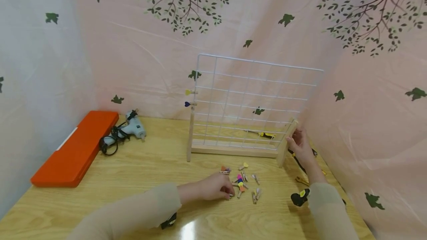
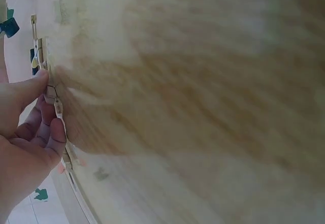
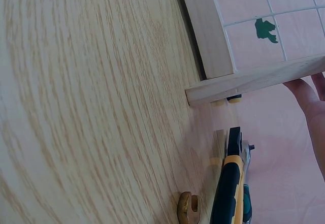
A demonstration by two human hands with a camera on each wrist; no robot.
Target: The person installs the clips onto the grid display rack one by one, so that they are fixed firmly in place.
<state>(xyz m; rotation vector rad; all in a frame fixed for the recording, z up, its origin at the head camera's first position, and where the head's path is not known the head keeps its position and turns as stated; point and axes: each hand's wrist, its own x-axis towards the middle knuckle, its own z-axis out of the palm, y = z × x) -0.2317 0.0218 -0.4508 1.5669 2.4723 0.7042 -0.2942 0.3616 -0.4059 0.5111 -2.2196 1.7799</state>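
Note:
Beside several small wooden clothespins (image 1: 255,179) with coloured ends, my left hand (image 1: 213,187) pinches one clothespin (image 2: 51,95) between thumb and fingertips, low over the table. A white wire grid (image 1: 260,62) stands upright in a wooden frame behind the pile. My right hand (image 1: 301,151) grips that frame's right wooden post (image 1: 284,147), which the right wrist view also shows with fingers against it. On the grid's left edge a yellow clothespin (image 1: 188,92) is clipped above a dark blue one (image 1: 188,104).
An orange-red case (image 1: 80,147) and a glue gun (image 1: 135,127) with its cord lie at the left. Behind the grid is a yellow-and-black screwdriver (image 1: 266,135). Pliers (image 3: 228,188) and a wrench (image 1: 301,180) lie right of the frame. Printed cloth walls surround the table.

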